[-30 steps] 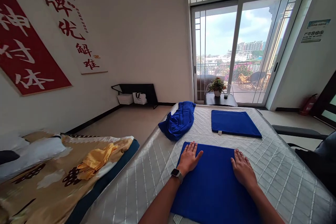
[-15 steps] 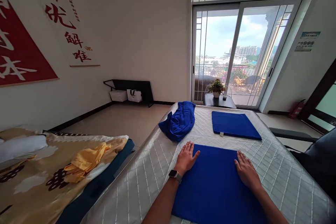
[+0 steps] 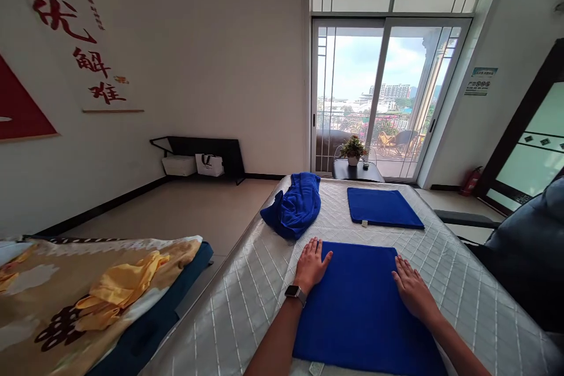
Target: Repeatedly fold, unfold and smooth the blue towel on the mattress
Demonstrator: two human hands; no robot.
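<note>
A blue cloth (image 3: 359, 305) lies flat, as a near rectangle, on the quilted silver mattress (image 3: 233, 299). My left hand (image 3: 311, 265) rests flat on its upper left corner, fingers extended and thumb apart, with a watch on the wrist. On the cloth's right edge lies my right hand (image 3: 413, 288), palm down with its fingers stretched out. Neither hand grips anything. Beyond them, a second flat blue cloth (image 3: 383, 208) with a small white tag lies at the right, and a crumpled blue cloth (image 3: 296, 205) sits at the left.
At the left is a bed with a patterned cover (image 3: 145, 299) and a yellow cloth (image 3: 126, 285) on it. A potted plant (image 3: 353, 150) stands on a small dark table beyond the mattress. A dark cushioned object (image 3: 531, 241) is at the right edge.
The view has turned slightly to the right, so the room's contents appear further left. Both hands remain flat on the near cloth, in nearly the same places.
</note>
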